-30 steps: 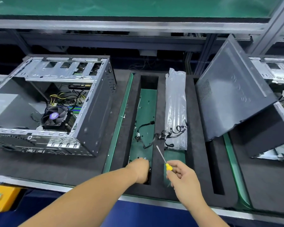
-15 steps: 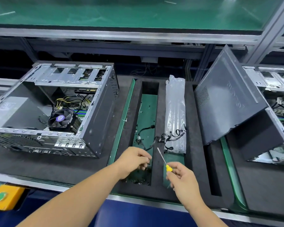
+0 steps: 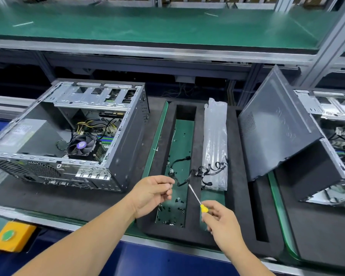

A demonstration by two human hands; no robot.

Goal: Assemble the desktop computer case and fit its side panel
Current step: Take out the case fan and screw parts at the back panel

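An open grey computer case (image 3: 126, 140) lies on its side at the left, its fan and wiring showing. A dark side panel (image 3: 275, 126) leans against a second case (image 3: 327, 156) at the right. Between them a black foam tray (image 3: 235, 196) holds several small black screws (image 3: 173, 212) in its long slot. My left hand (image 3: 153, 192) hovers above that slot, fingertips pinched together on something too small to make out. My right hand (image 3: 221, 222) grips a yellow-handled screwdriver (image 3: 197, 198), its shaft pointing up and left.
A clear plastic bag (image 3: 215, 140) and a black cable bundle (image 3: 199, 172) lie in the tray. A yellow box with a green button (image 3: 10, 238) sits at the bench's near left edge. A green shelf (image 3: 147, 22) runs overhead at the back.
My left hand has lifted out of the screw slot with its fingertips pinched. My right hand has kept the screwdriver nearly still.
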